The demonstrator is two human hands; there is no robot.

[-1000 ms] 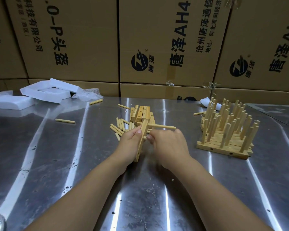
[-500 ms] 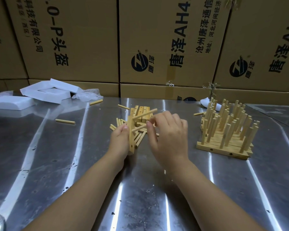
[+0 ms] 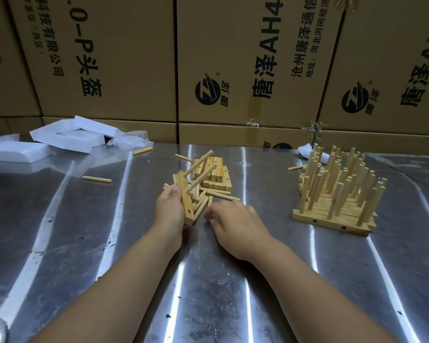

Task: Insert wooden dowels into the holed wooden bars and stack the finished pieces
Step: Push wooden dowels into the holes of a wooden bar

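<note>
Left hand (image 3: 170, 210) grips a bar (image 3: 186, 203) by its edge, thumb on the near face, holding it on end and tilted slightly away above the table (image 3: 282, 280). Two dowels (image 3: 201, 179) now stick out of the bar's upper holes, slanting up and to the right; half a second ago the second one was still being pushed in. One hole near the bar's lower end is open.

Right hand (image 3: 235, 222), which was raised at the bar in that earlier frame, has dropped to the table just right of it, palm down. Its fingertips (image 3: 208, 216) are curled at the near edge of the loose dowels (image 3: 222, 195) and blurred, so whether they pinch anything cannot be told.

The loose dowels lie fanned out behind both hands, in front of a small pile of bare bars (image 3: 217, 173). Well to the right stands the stack (image 3: 337, 194) of finished pieces, dowels upright, unchanged. A stray dowel (image 3: 97, 179) lies apart on the left, with white foam (image 3: 67, 137) beyond it at the table's far edge, against printed cartons (image 3: 124, 58).
</note>
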